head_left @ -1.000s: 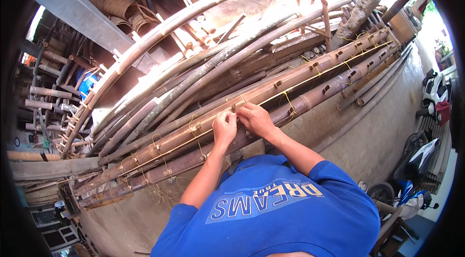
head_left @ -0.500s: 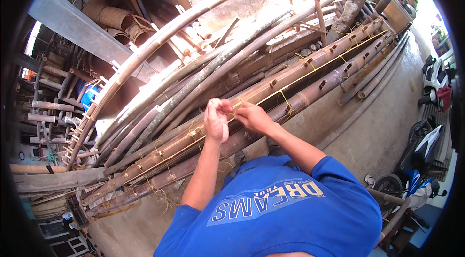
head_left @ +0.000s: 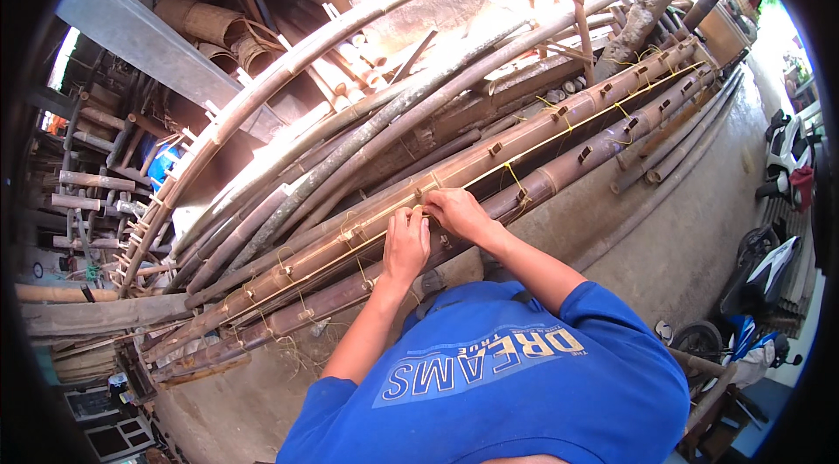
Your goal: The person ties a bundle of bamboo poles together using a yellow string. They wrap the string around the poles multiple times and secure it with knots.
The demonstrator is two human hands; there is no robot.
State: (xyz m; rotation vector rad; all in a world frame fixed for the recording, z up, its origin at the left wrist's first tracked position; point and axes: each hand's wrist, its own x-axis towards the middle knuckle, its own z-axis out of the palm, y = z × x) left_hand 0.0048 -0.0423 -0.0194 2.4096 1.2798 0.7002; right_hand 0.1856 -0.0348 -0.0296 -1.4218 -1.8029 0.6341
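Head view, looking down. Left hand [head_left: 406,244] and right hand [head_left: 456,212] meet over a long bamboo pole [head_left: 489,162] lying diagonally from lower left to upper right. Both hands' fingers are curled and pinch a thin yellow cord [head_left: 559,134] running along the pole, at a small peg where the fingertips nearly touch. A second, darker bamboo pole [head_left: 603,149] lies just beside it on the near side, joined by yellow ties. Grey curved bamboo stems [head_left: 393,128] are stacked beyond. The concrete floor [head_left: 664,237] lies to the right; a parked motorbike [head_left: 769,263] stands at the edge.
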